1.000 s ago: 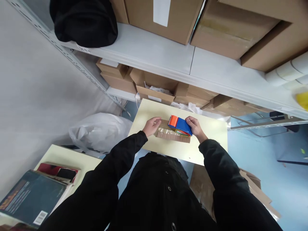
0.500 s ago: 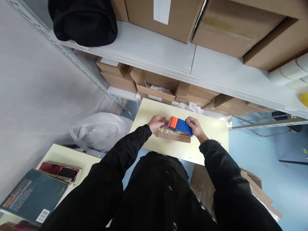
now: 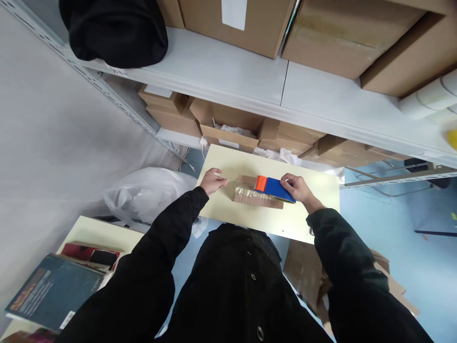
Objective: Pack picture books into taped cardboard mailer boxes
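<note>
A small cardboard box (image 3: 243,182) with clear tape along its near side lies on a pale yellow table (image 3: 228,159). Over its right part is a blue and orange tape dispenser (image 3: 276,187), slanting past the box's right end. My right hand (image 3: 297,188) grips the dispenser's blue right end, thumb and fingers closed on it. To the left of the box, apart from it, my left hand (image 3: 213,181) hovers above the table's left side. Its fingers are partly bent and spread, with nothing seen in them.
Behind the table stands a grey shelf (image 3: 228,78) with cardboard boxes (image 3: 235,24) and a black bag (image 3: 117,35). A white plastic bag (image 3: 153,190) sits to the left, above a side table with books (image 3: 53,290). Flattened cardboard (image 3: 303,271) is on the floor at right.
My left hand has moved left, away from the box and the dispenser. My right hand and the tape dispenser have shifted slightly right, and the orange part now sits farther along the box.
</note>
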The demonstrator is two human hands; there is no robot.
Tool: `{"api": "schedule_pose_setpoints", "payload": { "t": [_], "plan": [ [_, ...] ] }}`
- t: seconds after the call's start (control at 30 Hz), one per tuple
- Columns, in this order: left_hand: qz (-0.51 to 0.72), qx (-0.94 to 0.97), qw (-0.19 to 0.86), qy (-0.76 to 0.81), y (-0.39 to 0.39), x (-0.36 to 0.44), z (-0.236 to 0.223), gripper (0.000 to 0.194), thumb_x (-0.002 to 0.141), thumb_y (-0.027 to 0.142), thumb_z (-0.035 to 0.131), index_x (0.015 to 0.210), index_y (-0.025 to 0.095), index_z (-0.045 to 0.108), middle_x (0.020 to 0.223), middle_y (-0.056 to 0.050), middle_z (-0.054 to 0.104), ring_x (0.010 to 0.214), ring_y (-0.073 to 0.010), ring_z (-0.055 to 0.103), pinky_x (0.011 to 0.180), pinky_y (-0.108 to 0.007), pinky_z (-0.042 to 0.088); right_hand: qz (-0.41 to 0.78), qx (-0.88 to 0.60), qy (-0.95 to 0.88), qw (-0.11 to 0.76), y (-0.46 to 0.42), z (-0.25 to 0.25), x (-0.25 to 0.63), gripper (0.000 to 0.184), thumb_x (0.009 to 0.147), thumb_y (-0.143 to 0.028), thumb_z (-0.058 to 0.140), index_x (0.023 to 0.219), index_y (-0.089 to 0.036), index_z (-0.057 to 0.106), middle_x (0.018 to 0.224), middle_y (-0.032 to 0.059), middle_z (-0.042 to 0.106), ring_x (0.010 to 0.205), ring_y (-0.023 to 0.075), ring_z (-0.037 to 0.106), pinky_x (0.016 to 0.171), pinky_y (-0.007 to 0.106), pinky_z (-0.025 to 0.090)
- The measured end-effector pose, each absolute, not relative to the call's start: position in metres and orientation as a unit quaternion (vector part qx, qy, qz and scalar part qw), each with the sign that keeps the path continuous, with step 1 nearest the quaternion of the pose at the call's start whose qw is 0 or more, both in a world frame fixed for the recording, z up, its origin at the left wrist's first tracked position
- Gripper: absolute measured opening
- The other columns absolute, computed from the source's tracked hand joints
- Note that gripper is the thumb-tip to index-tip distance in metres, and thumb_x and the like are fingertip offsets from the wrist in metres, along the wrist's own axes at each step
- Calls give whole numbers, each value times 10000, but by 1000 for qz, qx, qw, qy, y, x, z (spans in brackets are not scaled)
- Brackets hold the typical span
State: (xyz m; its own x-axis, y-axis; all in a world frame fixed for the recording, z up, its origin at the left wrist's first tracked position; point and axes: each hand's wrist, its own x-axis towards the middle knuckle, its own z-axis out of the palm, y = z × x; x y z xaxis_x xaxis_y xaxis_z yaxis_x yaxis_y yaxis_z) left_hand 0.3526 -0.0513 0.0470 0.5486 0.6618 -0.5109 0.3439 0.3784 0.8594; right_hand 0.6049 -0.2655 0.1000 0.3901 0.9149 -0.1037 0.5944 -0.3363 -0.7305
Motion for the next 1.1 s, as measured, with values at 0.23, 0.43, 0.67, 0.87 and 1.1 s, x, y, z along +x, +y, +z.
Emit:
{"api": "schedule_pose_setpoints", "payload": {
  "t": [0.23,0.43,0.67,0.87,1.1],
  "plan": [
    [99,553,681,470,-53,339,11,444,621,134,768,947,163,469,597,29,641,539,-122,627,560,-232,475,238,-788,-506,257,-263,102,599,263,838,-431,499,769,-198,601,633,18,633,556,153,546,586,274,396],
    [120,620,629,453,-80,359,-20,471,683,115,669,1113,151,482,702,5,666,712,-143,675,779,-307,516,234,-793,-503,252,-260,103,595,279,839,-448,493,763,-203,603,630,26,640,554,159,541,583,280,397],
    [96,736,492,455,-94,346,-30,834,691,230,678,1422,145,287,1465,-197,366,1402,-273,296,1122,-421,291,227,-798,-499,252,-263,99,594,249,838,-427,502,768,-208,599,649,29,653,586,172,572,614,283,411],
    [46,916,342,206,-98,339,8,1025,700,372,655,1491,50,87,1561,-247,60,1449,-353,20,1153,-512,123,226,-792,-504,260,-266,96,596,232,835,-415,515,778,-208,604,620,17,650,584,172,586,624,277,420],
    [-71,963,201,165,-125,380,30,1269,570,523,762,1479,-16,60,1543,-290,33,1444,-374,-36,1146,-539,5,224,-791,-515,241,-265,98,596,237,845,-415,512,804,-209,620,652,25,661,592,170,590,618,271,421]
  ]
}}
